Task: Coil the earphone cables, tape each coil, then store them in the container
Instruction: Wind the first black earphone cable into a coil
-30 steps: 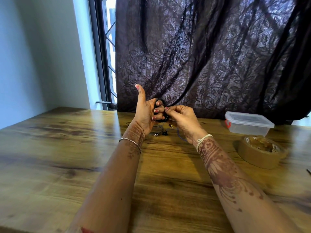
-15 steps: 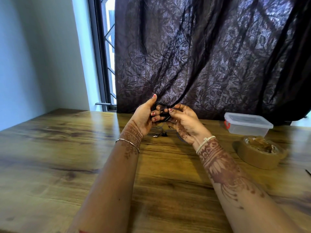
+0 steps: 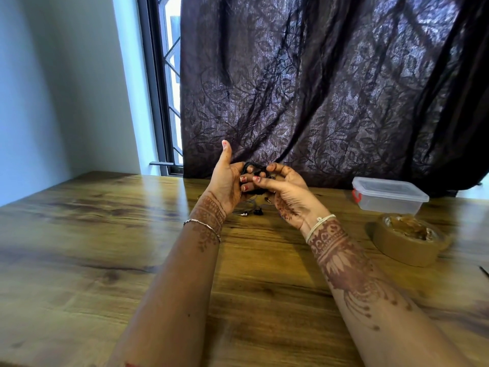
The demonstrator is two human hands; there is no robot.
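A black earphone cable coil (image 3: 253, 168) is held up above the wooden table between both hands. My left hand (image 3: 227, 181) wraps its fingers around the coil with the thumb raised straight up. My right hand (image 3: 287, 193) pinches the coil from the right side. Below the hands, more earphones (image 3: 250, 211) lie loose on the table, with a silver earbud and a black earbud showing. A clear plastic container (image 3: 387, 194) with its lid on and a red clip stands at the right. A roll of brown tape (image 3: 408, 238) lies flat in front of it.
The wooden table (image 3: 105, 247) runs wide to the left and toward me. A dark patterned curtain (image 3: 330, 88) hangs behind the table's far edge, with a barred window (image 3: 169, 83) at its left. A thin dark object (image 3: 484, 271) shows at the right frame edge.
My left thumb, folded over the coil half a second ago, now points up again. Both hands stay on the black coil in about the same place.
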